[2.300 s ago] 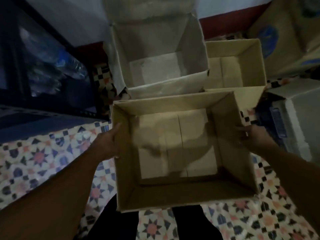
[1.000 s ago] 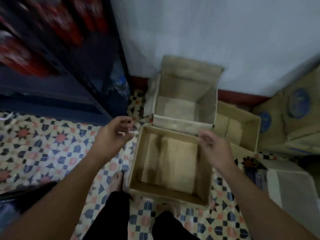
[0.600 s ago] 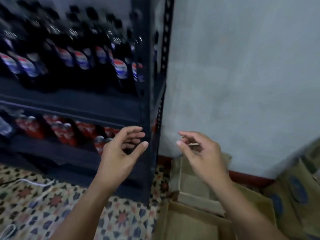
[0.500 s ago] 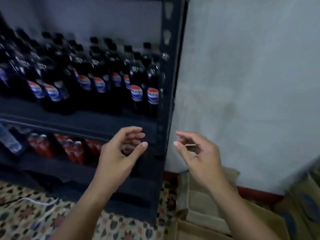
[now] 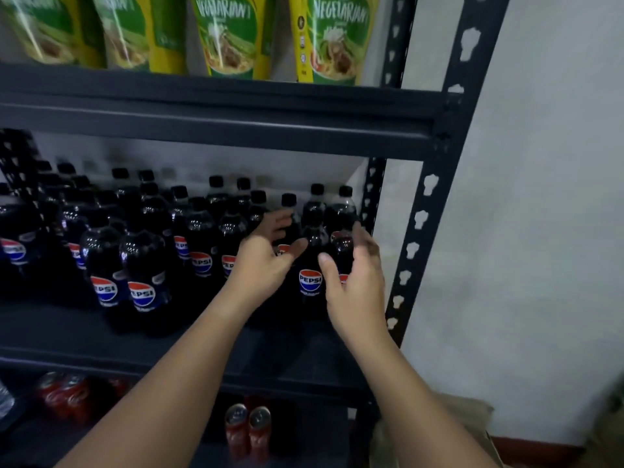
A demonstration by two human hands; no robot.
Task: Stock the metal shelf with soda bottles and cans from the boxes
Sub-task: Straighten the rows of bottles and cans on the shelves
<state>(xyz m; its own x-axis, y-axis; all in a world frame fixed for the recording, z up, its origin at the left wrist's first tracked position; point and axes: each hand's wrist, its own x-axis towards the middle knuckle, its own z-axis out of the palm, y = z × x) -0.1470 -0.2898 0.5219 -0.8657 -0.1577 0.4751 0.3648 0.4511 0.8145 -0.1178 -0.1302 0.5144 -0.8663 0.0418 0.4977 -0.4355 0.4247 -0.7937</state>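
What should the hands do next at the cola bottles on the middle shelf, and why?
Probably close on the front cola bottle and nudge it back into line. The left hand and right hand flank it with loosely curled fingers, gripping nothing clearly, and it stands ahead of its neighbours near the shelf post.

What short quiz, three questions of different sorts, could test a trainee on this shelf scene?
1. True or false: the red cans stand on the level below the Pepsi bottles.
2. What stands on the top level? A) green noodle packs B) water jugs C) cardboard boxes
3. Fill in: the left hand and the right hand reach among the bottles at the ____ end of the metal shelf.

Key: 1 true; 2 A, green noodle packs; 3 right.
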